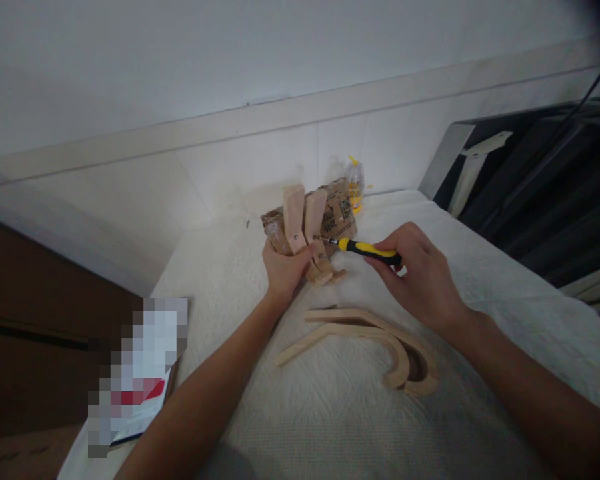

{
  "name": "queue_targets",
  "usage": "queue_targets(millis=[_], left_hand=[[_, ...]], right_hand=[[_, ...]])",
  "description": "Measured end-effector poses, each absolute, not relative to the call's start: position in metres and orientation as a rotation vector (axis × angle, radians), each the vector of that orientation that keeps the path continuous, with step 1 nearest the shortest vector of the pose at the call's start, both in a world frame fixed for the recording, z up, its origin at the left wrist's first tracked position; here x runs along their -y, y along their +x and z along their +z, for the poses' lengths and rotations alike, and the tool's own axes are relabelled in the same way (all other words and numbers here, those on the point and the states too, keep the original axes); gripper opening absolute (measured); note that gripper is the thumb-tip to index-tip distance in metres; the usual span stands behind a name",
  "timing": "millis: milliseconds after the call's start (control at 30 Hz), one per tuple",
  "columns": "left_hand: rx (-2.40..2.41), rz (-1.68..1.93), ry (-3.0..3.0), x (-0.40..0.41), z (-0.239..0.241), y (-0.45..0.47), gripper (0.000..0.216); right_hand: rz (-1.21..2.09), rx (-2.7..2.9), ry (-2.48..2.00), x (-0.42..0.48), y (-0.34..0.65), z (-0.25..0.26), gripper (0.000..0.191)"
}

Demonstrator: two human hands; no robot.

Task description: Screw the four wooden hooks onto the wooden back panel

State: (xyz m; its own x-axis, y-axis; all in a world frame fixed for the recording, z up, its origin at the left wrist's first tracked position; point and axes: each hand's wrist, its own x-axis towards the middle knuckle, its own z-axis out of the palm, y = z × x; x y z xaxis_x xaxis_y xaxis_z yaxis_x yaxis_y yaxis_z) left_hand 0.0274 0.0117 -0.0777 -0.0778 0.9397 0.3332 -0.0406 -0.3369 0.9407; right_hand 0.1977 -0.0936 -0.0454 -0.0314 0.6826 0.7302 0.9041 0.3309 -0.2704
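My left hand (286,268) is closed around a pale wooden piece (294,212) with angled arms, which stands against a brown cardboard box (339,207). Dark screws or screw holes show on its arms. In my right hand (423,277) is a black and yellow screwdriver (370,251), gripped by its handle. The tip points left and meets the right arm of the wooden piece near a screw; whether it sits in the screw head is too small to tell. Nearer to me, two curved wooden pieces (350,331) with hooked ends lie side by side.
A clear bottle with a yellow tip and label (355,190) stands by the box near the wall. White cloth (220,267) covers the surface. A flat, blurred white and red item (147,380) lies at the left edge. Dark panels (540,180) are at the right.
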Motion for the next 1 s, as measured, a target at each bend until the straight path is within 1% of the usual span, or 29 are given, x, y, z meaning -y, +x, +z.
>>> queue_targets(millis=[100,267,400,500,667,767,867,933,1000], left_hand=[[-1.029,1.552,1.401,-0.012,-0.079,0.028,0.046],[-1.029,1.543,1.438,-0.009,-0.077,0.029,0.045],[-1.056,1.548,1.457,-0.009,-0.077,0.028,0.046],[-1.052,1.546,1.445,-0.009,-0.076,0.028,0.046],[-0.997,1.524,1.453,-0.005,-0.07,0.029,0.051],[-1.022,1.537,1.472,-0.007,-0.072,0.029,0.05],[-1.06,1.568,1.499,-0.01,-0.076,0.028,0.049],[-1.062,1.584,1.515,-0.011,-0.077,0.028,0.049],[-1.056,1.598,1.525,-0.01,-0.077,0.028,0.05]], right_hand=[[-0.337,1.771,-1.514,0.095,0.198,-0.044,0.008],[-0.172,1.652,-1.719,0.095,0.195,-0.041,0.02],[-0.116,1.657,-1.764,0.096,0.194,-0.04,0.02],[-0.102,1.729,-1.722,0.097,0.196,-0.042,0.026],[-0.134,1.805,-1.642,0.099,0.198,-0.045,0.017],[-0.157,1.789,-1.65,0.1,0.198,-0.044,0.016],[-0.151,1.754,-1.669,0.101,0.193,-0.042,0.018],[-0.051,1.67,-1.69,0.1,0.188,-0.039,0.021],[0.154,1.545,-1.701,0.1,0.183,-0.036,0.024]])
